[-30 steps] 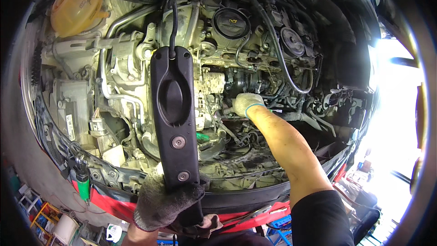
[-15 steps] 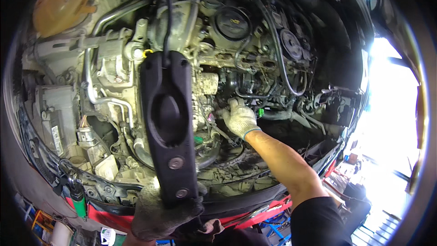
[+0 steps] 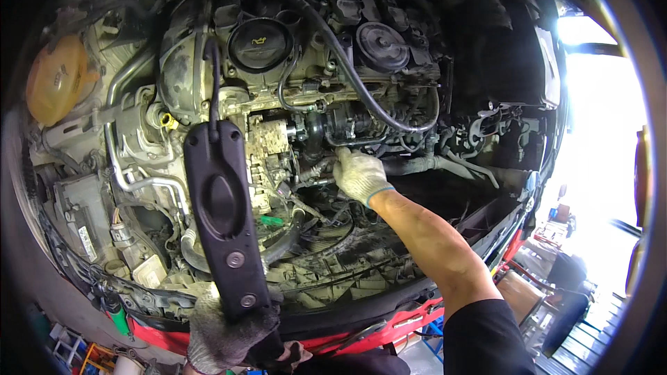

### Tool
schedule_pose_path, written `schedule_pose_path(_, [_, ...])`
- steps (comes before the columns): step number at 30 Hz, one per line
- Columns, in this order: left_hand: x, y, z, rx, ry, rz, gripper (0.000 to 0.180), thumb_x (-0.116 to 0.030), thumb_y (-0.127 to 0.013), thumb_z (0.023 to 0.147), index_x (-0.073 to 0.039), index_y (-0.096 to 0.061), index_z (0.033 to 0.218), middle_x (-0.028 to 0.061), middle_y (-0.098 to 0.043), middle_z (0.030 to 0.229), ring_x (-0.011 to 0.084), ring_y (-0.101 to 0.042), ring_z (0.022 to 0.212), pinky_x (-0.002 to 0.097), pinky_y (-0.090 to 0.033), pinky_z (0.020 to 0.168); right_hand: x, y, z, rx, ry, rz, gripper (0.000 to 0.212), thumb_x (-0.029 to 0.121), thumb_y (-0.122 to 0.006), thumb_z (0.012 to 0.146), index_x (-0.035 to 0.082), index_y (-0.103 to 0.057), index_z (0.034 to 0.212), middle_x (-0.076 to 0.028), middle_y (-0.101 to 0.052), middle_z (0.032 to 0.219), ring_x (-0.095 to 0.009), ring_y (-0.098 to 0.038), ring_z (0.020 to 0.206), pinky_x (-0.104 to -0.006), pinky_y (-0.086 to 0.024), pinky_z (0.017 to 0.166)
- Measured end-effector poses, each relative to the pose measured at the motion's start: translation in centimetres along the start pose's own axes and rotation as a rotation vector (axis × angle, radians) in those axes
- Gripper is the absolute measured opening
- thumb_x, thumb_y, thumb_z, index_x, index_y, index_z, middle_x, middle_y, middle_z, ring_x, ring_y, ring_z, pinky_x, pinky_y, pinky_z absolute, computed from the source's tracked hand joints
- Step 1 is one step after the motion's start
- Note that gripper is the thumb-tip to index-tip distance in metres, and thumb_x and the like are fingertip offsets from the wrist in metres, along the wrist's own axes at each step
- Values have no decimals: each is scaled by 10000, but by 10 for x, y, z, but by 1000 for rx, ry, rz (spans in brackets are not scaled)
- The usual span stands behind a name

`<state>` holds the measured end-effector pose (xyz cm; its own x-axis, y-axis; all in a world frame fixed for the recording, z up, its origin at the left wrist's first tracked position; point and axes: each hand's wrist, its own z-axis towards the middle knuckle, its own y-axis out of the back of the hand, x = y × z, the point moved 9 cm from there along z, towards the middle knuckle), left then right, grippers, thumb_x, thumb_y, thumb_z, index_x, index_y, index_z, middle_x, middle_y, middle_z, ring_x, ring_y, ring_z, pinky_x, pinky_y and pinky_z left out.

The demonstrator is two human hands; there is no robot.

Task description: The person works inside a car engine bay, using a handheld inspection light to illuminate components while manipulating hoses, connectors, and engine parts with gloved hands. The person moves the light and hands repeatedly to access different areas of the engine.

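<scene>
an orange tank [image 3: 58,82], a round black cap [image 3: 260,46], a green handle [image 3: 120,321], a red strip [image 3: 161,338], a bright opening [image 3: 604,139]

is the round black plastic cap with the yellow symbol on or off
On: the round black plastic cap sits seated on the grimy metal engine, no open hole showing there. How tightly cannot be told.

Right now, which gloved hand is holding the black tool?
The left hand, darker-gloved, grips the black tool by its lower end; the paler-gloved right hand is at the engine.
</scene>
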<state>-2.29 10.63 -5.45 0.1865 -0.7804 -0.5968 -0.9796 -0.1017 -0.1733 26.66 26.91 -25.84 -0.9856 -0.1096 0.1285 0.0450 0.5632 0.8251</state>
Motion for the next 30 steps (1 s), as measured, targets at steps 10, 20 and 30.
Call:
schedule_pose_path(10, [-22, -20, -3, 102, 9, 170, 311, -87, -820, 826, 30, -727, 1099, 123, -777, 999, 213, -749, 907, 367, -606, 806, -6, -82, 64, 537, -248, -44, 370, 275, -638, 893, 121, -774, 1200, -130, -735, 1267, -297, -704, 1191, -443, -561, 979])
schedule_pose_path(20, [-4, 31, 0, 33, 95, 50, 319, -157, -834, 831, 25, -735, 1073, 106, -777, 944, 196, -742, 844, 373, -608, 781, 0, -87, 71, 787, -248, -219, 375, 274, -601, 914, 78, -777, 1181, -169, -726, 1270, -331, -706, 1166, -460, -574, 897])
schedule_pose_path(30, [14, 38, -2, 78, 89, -68, 418, -161, -912, 737, 4, -723, 1072, 94, -751, 944, 193, -720, 851, 373, -605, 775, -11, -107, 66, 808, -120, -254, 322, 287, -578, 939, 45, -788, 967, -147, -780, 978, -290, -758, 863, -438, -592, 761])
